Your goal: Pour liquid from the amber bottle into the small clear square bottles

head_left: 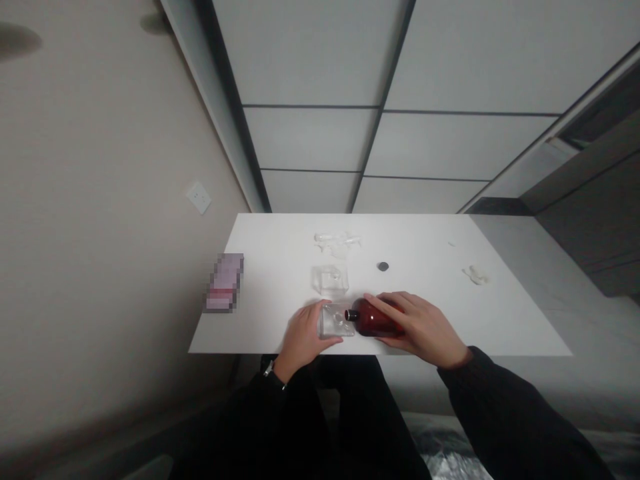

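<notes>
My right hand [410, 321] is wrapped round a dark red-brown bottle [373, 319] that lies tilted on its side, its black-rimmed neck pointing left. The bottle's mouth is over the right part of a clear square container [330, 327] with a small round opening on top. My left hand [306, 333] grips that container from its left side, thumb in front and fingers behind. Whether liquid passes between the two cannot be made out. Just behind stands a second clear square container [331, 280]. A small dark round cap [383, 266] lies behind the bottle.
On the white table [270, 267], crumpled clear plastic [339, 241] lies toward the back. A small crumpled whitish piece [475, 275] is at the right. A blurred-out pink box [224, 283] sits at the left edge. A wall socket [199, 197] and pale panels [310, 137] are beyond.
</notes>
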